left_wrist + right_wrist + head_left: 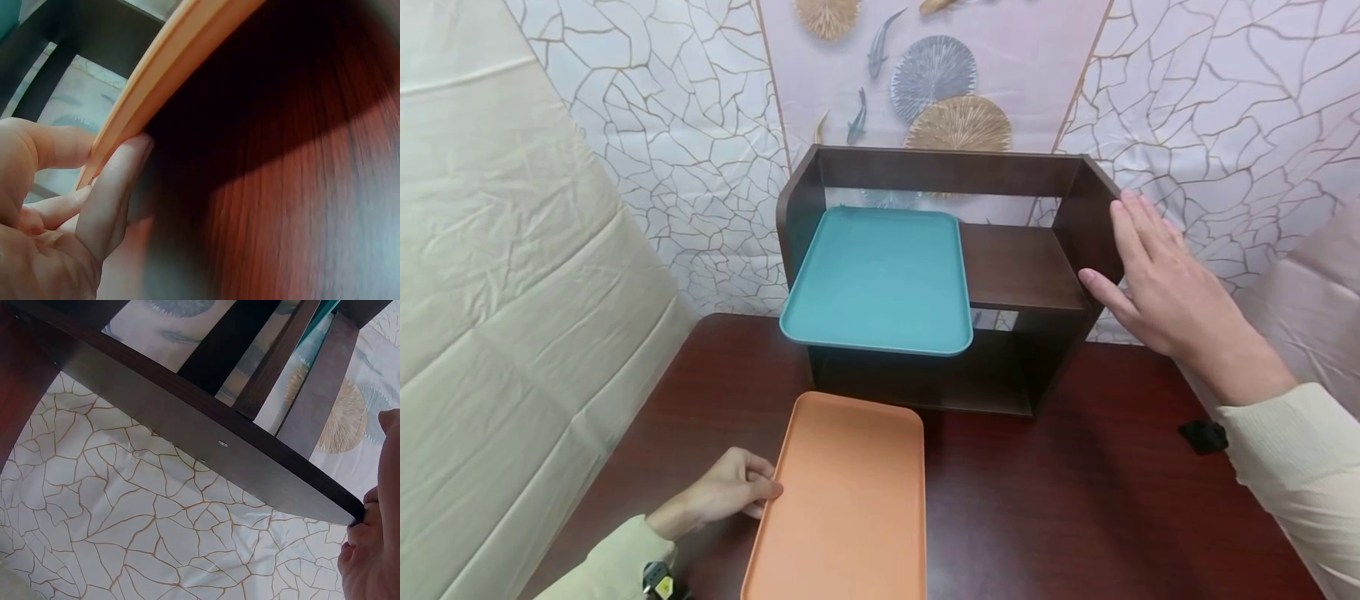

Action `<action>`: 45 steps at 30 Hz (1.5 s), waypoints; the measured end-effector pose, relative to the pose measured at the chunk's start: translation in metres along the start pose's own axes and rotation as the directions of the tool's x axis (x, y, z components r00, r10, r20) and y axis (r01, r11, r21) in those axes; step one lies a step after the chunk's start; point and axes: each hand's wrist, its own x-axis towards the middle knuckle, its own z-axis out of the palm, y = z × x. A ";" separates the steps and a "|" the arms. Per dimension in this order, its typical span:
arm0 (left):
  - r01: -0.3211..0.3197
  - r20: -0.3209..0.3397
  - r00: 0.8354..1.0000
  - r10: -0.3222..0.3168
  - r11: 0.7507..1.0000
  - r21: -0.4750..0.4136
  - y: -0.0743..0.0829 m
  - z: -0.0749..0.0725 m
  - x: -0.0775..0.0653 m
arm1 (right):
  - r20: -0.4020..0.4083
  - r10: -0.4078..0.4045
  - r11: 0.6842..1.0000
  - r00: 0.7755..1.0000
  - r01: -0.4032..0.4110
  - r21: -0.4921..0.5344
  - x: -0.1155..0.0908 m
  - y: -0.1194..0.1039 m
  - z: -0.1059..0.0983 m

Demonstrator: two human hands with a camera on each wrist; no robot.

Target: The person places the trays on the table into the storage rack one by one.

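An orange rectangular tray [850, 500] is held above the table by my left hand [722, 492], which pinches its left edge between thumb and fingers. The left wrist view shows the tray's rim [147, 81] between the fingertips, with the underside in shadow. My right hand [1172, 292] lies against the right side panel of a dark brown two-level shelf [1022, 262], its fingers straight. In the right wrist view the panel's corner touches that hand [375, 550]. A teal tray [883, 279] rests on the shelf's upper board, its front edge sticking out over the front.
The shelf stands at the back of a reddish-brown wooden table [1120, 492]. Patterned white cloth [662, 108] hangs behind it, and a plain cream cloth [497, 317] slopes along the left side. The shelf's lower compartment [925, 375] lies under the teal tray.
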 end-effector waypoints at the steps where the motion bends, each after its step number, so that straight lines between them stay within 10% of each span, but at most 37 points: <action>1: -0.006 0.010 1.000 0.006 1.000 -0.007 0.001 0.001 0.001 | -0.001 0.000 1.000 1.000 0.000 0.000 0.000 0.000 0.000; 20: -0.072 0.031 0.997 0.074 0.996 -0.059 0.036 0.027 0.034 | -0.012 0.000 1.000 1.000 0.000 -0.009 0.000 0.000 -0.001; 45: -0.109 -0.045 0.994 0.104 0.986 -0.127 0.072 0.065 0.161 | -0.031 -0.021 1.000 0.999 0.022 0.018 -0.002 0.001 0.002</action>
